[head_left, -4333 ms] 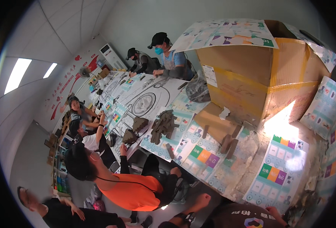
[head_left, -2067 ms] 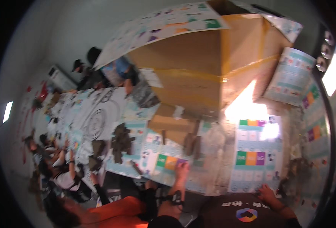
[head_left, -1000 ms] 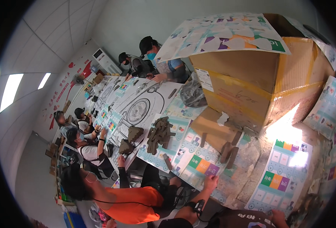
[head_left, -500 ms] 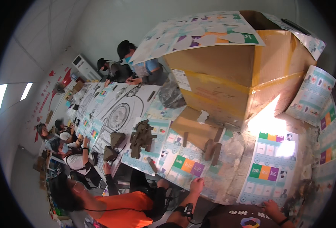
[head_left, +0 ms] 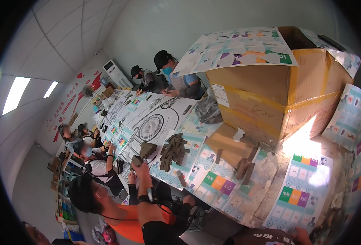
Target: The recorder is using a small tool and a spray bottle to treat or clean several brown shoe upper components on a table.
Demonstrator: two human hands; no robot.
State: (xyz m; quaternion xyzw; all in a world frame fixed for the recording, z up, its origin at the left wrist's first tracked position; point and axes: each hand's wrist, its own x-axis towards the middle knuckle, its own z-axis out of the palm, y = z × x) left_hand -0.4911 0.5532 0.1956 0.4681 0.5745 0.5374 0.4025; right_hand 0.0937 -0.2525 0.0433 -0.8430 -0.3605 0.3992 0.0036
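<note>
My left arm stretches out over the left part of the table, past the person in orange. My left hand (head_left: 141, 170) is at a small heap of brown pieces (head_left: 136, 160), its fingers bent against them; how many it grips I cannot make out. Close by lies a second brown stack (head_left: 148, 149). To its right a bigger pile of brown strips (head_left: 174, 152) rests on a printed sheet. My right hand (head_left: 302, 235) is low at the lower edge, below a printed sheet (head_left: 275, 212), its fingers mostly hidden.
A person in orange (head_left: 123, 220) sits at my left, a hand near the same heap. A large cardboard box (head_left: 250, 87) stands at the far right, a flat cardboard piece (head_left: 225, 143) before it. Several masked people work along the table. Loose brown strips (head_left: 244, 169) lie nearer.
My left hand has swung from the table's near edge leftward and away from me to the small brown heap. The view has shifted, so the scene sits lower and farther right.
</note>
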